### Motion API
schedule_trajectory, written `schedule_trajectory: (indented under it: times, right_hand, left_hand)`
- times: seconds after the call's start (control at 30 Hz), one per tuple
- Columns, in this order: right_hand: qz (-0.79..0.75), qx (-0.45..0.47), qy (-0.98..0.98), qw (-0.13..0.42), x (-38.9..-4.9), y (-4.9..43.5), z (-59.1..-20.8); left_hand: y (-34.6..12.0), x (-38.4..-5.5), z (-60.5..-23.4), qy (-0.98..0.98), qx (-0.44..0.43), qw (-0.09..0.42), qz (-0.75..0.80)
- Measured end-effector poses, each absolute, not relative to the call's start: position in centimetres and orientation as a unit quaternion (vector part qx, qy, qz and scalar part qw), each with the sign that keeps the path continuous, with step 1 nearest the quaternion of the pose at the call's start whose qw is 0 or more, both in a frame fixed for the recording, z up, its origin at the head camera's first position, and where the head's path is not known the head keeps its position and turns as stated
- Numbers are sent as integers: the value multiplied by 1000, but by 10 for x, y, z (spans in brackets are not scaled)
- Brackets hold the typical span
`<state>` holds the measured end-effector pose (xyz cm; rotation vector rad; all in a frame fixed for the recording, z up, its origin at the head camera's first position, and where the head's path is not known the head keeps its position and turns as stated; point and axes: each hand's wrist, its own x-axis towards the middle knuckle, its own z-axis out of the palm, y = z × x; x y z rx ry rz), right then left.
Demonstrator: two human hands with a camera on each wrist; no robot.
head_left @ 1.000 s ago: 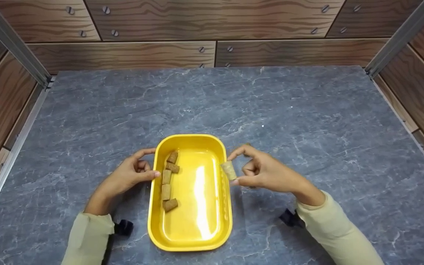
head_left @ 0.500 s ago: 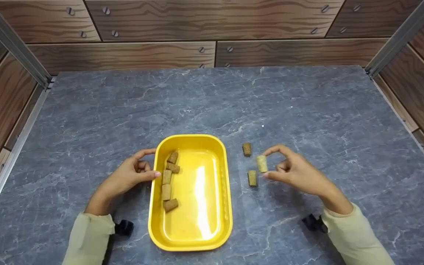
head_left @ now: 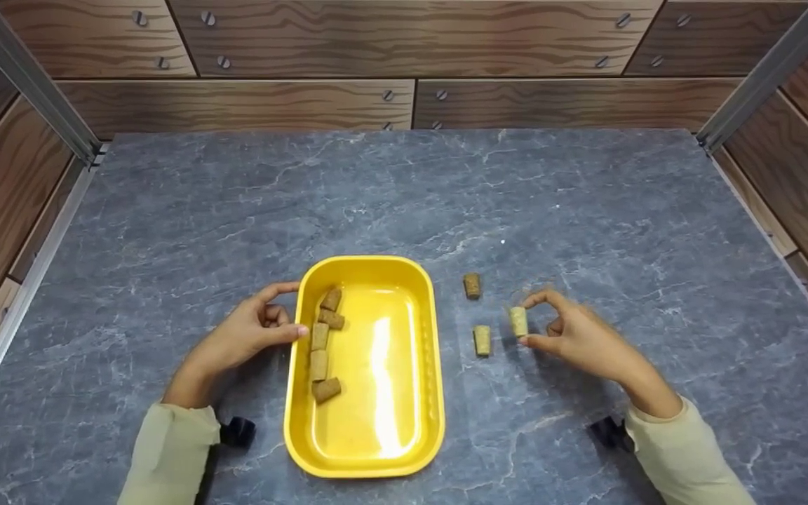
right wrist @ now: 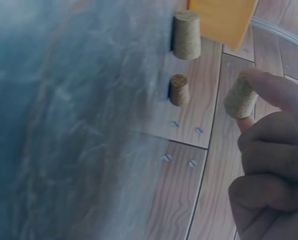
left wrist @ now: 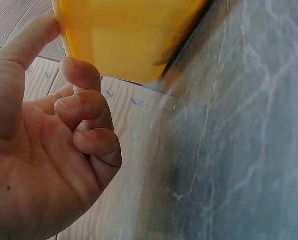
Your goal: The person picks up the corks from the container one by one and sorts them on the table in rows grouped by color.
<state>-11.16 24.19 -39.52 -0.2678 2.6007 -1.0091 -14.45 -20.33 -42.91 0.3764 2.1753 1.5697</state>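
A yellow tray (head_left: 364, 471) lies on the table with several brown corks (head_left: 319, 337) along its left inner side. My left hand (head_left: 246, 328) holds the tray's left rim, its thumb lapping over the edge and its index finger reaching to the rim farther up. In the left wrist view, the other fingers (left wrist: 94, 142) are curled in beside the tray's outer wall. My right hand (head_left: 586, 344) pinches a pale cork (head_left: 519, 322) between thumb and index finger, to the right of the tray. The right wrist view shows this cork (right wrist: 240, 97) tilted between the fingertips.
Between the tray and my right hand, a darker cork (head_left: 472, 286) and a lighter cork (head_left: 482, 341) stand on the grey marbled table (head_left: 404, 196). Wood-patterned panels (head_left: 236, 105) border the back and sides.
My right hand has moved right with the pinched cork, from the tray's right rim to beyond the two corks on the table, uncovering them. My left hand stays at the rim.
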Motion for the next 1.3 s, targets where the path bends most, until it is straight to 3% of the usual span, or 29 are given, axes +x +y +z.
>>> schedule_trajectory:
  times: [0.53, 1.3]
  right_hand:
    - [-205, -78, 961, 167, -118, 242, -404]
    - [-216, -85, 952, 198, -118, 244, -395]
  left_hand:
    - [-203, -143, -428, 782, 127, 218, 570]
    - [-202, -144, -428, 784, 125, 213, 569]
